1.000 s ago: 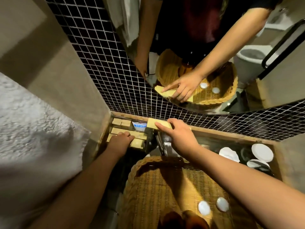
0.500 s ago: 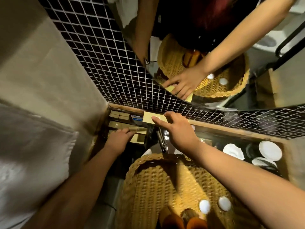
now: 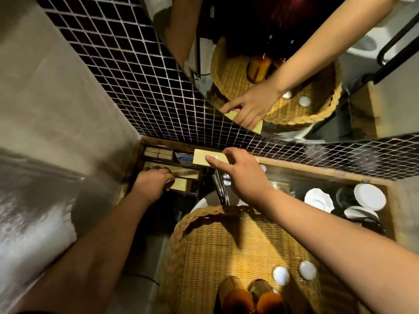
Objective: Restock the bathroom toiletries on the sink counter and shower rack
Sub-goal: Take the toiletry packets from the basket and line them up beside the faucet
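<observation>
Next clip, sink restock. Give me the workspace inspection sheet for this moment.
Surface: wood-edged counter below dark mosaic tile; tap behind the basket.
Job's things: flat yellow box held above the counter's back edge; stacked boxes in the left corner; wicker basket holding amber bottles and two white round caps.
Clutter: white lids at the counter's right end.
Hands: right hand pinches the flat yellow box; left hand on the stacked boxes, fingers curled, grip unclear.
Cables: thin dark line left of the basket, possibly a cord.
Surroundings: mirror above the tile; white towel at left.
</observation>
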A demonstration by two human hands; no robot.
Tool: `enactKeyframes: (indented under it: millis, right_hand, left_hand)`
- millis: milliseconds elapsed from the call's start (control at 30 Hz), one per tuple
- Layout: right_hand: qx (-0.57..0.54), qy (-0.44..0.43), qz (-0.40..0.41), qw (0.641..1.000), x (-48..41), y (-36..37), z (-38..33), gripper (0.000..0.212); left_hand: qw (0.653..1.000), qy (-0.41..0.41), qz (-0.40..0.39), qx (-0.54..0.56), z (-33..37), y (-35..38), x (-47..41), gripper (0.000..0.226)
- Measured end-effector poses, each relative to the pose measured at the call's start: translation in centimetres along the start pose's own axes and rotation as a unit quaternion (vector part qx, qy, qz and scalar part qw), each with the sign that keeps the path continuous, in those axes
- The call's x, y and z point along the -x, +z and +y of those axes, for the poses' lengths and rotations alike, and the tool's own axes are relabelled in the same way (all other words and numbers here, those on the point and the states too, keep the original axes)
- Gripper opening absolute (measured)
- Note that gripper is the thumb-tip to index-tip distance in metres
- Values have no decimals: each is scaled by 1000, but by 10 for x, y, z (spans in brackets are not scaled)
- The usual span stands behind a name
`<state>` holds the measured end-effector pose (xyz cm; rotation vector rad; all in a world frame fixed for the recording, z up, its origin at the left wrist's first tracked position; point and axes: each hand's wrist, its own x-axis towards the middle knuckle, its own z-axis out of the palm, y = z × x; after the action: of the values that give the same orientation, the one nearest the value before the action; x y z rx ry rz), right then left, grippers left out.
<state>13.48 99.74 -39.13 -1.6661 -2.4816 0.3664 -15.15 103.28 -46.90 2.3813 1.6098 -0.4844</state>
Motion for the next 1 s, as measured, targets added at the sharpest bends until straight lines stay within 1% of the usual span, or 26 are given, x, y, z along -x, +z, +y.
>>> enactKeyframes:
  millis: [67, 167, 267, 333, 533, 767, 833, 933, 1000]
  right_hand:
    - [2, 3, -3, 1000, 0, 1, 1, 83]
    - [7, 4, -6, 1000, 0, 2, 1, 82]
    - [6, 2, -6, 1000, -3, 2, 0, 82]
    - [14, -1, -8, 1000, -3, 2, -1, 82]
    - [53, -12, -8, 998, -4, 3, 0, 80]
    - [70, -6, -2, 997, 0, 2, 0, 78]
    - [67, -8, 3, 998, 2, -1, -2, 74]
    - [67, -23, 3, 997, 2, -9, -6, 64]
    - [70, -31, -4, 997, -3, -17, -12, 59]
  left_hand:
    - [1000, 3, 12, 1, 1, 3, 2, 48]
    - [999, 26, 26, -17, 4, 14, 7, 52]
    - [998, 53, 5, -24, 10, 23, 11, 61]
    - [998, 55, -11, -20, 16, 29, 15, 65]
    - [1000, -1, -28, 9, 31, 39, 25, 67]
    - [996, -29, -80, 21, 45, 26, 32, 77]
    - [996, -39, -64, 45, 47, 21, 38, 77]
    - [990, -70, 20, 120, 39, 11, 48, 71]
    - [987, -74, 58, 131, 30, 1, 55, 67]
